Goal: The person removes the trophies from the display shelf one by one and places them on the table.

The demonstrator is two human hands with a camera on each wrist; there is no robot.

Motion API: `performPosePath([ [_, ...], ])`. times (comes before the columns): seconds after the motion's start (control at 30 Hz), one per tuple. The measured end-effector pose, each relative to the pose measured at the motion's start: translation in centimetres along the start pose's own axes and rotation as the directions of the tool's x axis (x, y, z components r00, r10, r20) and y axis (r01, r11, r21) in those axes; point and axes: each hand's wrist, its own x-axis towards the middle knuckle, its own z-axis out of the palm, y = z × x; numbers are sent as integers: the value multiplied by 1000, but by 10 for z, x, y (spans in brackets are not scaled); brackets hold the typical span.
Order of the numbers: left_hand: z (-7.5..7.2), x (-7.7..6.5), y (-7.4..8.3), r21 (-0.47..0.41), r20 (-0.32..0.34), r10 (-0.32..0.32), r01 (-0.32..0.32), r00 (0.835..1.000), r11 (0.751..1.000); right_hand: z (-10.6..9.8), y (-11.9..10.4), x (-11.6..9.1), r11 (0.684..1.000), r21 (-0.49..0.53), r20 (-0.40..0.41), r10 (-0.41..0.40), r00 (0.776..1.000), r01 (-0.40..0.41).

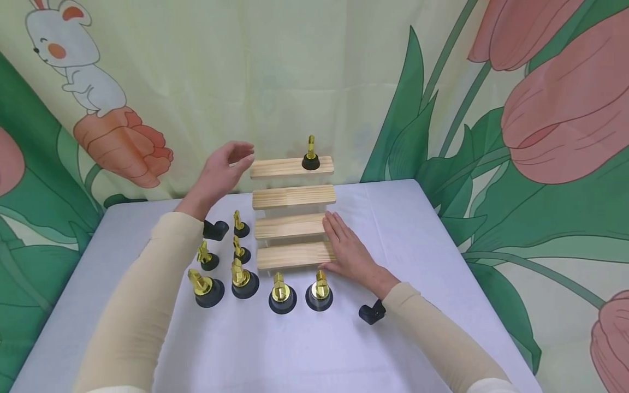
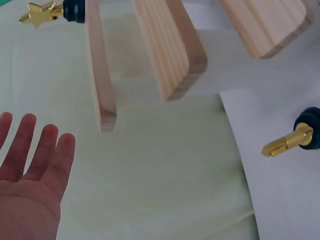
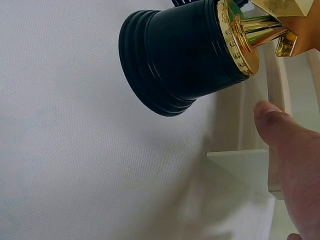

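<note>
A stepped stand with several wooden planks [image 1: 294, 196] stands on the table. On its top plank, toward the right end, sits a star trophy [image 1: 310, 161], gold with a black base. My left hand [image 1: 227, 169] is raised beside the left end of the top plank, fingers apart and holding nothing in the left wrist view. My right hand [image 1: 350, 252] rests against the right ends of the lower planks with its fingers extended. In the right wrist view the thumb [image 3: 280, 122] lies at a plank's front edge, close to a large trophy [image 3: 185, 55].
Left of the stand are several gold trophies of different sizes, among them a large one [image 1: 208, 292]. Two more, a trophy [image 1: 282, 297] and its neighbour [image 1: 319, 295], stand before the lowest plank. A printed curtain [image 1: 295, 82] hangs behind the white-covered table [image 1: 275, 355].
</note>
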Motion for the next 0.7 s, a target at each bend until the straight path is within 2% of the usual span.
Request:
performPosePath([
  [0.13, 4, 7, 6, -31, 19, 42, -41, 999, 999, 0, 0, 0, 1000, 4, -5, -2, 1000, 2],
  [0.4, 17, 18, 14, -127, 108, 79, -65, 991, 990, -1, -1, 0, 1000, 19, -14, -6, 1000, 6],
  [0.7, 31, 29, 25, -139, 139, 105, -86, 985, 987, 0, 1, 0, 1000, 14, -13, -3, 1000, 3],
])
